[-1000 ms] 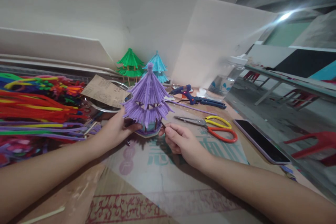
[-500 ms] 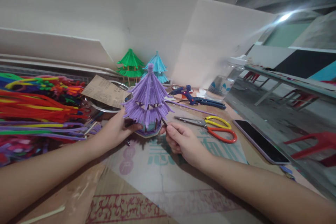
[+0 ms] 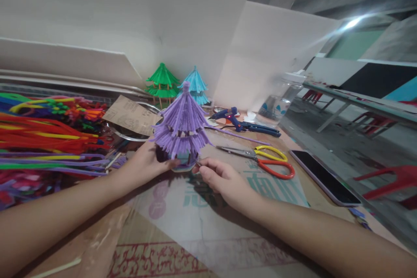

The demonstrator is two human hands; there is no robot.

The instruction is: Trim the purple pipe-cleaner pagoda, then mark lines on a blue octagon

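Notably, the right grip [image 3: 224, 180] had drawn closer to the base [image 3: 184, 167] of the purple pagoda model [image 3: 184, 126] within the preceding half second, as I observed from my distant station. It was narrow, thumb and forefinger pinched on what seemed a slim piece [image 3: 198, 163], less plain to me than in the earlier view. The left grip [image 3: 148, 163] held the model from the left, thumb against the near edge of the base. I judged that the work had thereby narrowed to this lower edge, although I could not tell whether the piece touched it. The model stood upright over the worktop [image 3: 322, 208], in front of a green model [image 3: 162, 79] and a blue model [image 3: 195, 82]; scissors [image 3: 251, 153] lay to its right.
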